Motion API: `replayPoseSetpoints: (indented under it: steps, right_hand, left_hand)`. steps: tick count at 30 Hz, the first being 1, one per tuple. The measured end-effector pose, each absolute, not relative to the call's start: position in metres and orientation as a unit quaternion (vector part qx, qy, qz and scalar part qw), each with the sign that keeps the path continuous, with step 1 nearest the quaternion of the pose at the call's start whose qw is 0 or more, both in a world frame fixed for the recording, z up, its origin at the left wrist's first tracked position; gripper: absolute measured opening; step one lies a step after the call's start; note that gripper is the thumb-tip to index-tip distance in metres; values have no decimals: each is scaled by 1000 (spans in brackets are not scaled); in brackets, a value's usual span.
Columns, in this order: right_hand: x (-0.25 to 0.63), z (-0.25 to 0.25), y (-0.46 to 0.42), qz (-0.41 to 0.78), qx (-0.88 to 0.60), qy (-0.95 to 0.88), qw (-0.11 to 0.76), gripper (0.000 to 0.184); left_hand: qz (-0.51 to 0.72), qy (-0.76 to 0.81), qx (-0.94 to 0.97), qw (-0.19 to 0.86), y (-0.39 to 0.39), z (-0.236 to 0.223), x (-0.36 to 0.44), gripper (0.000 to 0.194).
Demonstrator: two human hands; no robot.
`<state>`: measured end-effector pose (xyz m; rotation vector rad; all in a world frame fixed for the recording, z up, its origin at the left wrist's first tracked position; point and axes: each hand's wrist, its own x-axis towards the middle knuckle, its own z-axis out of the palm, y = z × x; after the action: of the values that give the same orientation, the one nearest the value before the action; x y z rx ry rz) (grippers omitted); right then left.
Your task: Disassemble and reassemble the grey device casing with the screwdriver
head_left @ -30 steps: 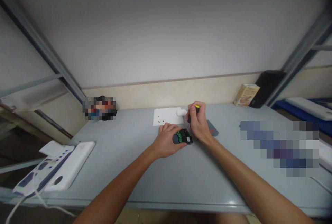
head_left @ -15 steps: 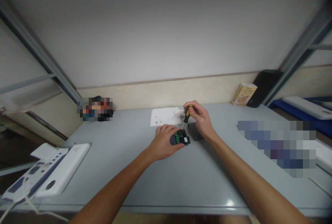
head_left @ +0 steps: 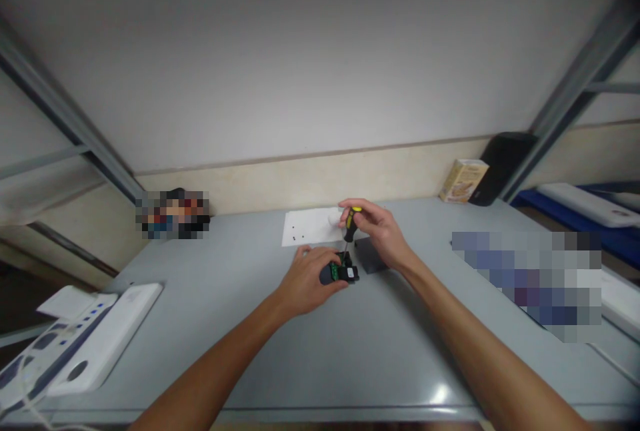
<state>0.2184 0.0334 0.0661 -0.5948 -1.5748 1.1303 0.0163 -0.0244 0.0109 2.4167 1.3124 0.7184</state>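
Observation:
My left hand (head_left: 305,278) is closed around a small black device (head_left: 340,273) with a green circuit board showing, holding it down on the grey table (head_left: 320,351). My right hand (head_left: 377,231) grips a screwdriver with a black and yellow handle (head_left: 351,223), held upright with its tip on the device. A dark flat cover (head_left: 370,254) lies on the table just right of the device, under my right wrist. A white sheet (head_left: 305,226) with a few tiny dark screws lies just behind both hands.
A white power strip with blue switches (head_left: 75,344) sits at the table's left front edge. A yellow carton (head_left: 463,180) and a black object (head_left: 500,168) stand at the back right by the wall. Metal shelf posts (head_left: 575,84) rise on both sides.
My right hand has raised and uprighted the screwdriver, so its yellow and black handle now shows above the device. The view has drifted, and the hands sit slightly further left.

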Motion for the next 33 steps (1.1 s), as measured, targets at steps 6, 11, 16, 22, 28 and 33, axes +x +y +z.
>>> replayPoseSetpoints:
  steps: [6, 11, 16, 22, 28, 33]
  right_hand:
    - [218, 59, 37, 421, -261, -659, 566, 27]
    - [226, 57, 44, 426, -269, -651, 568, 22]
    - [224, 56, 44, 495, -237, -625, 555, 26]
    - [224, 58, 43, 420, -279, -633, 587, 21]
    - [229, 57, 46, 481, -273, -615, 563, 21]
    - [224, 55, 45, 436, -262, -624, 593, 25]
  left_hand:
    - [267, 448, 843, 133, -24, 9, 15, 30]
    - [284, 452, 835, 133, -24, 5, 16, 31]
    - [293, 456, 829, 137, -24, 5, 17, 29]
    - [291, 456, 829, 144, -26, 7, 18, 30]
    - [292, 471, 818, 155, -25, 5, 18, 48]
    - [291, 463, 822, 158, -25, 6, 19, 43]
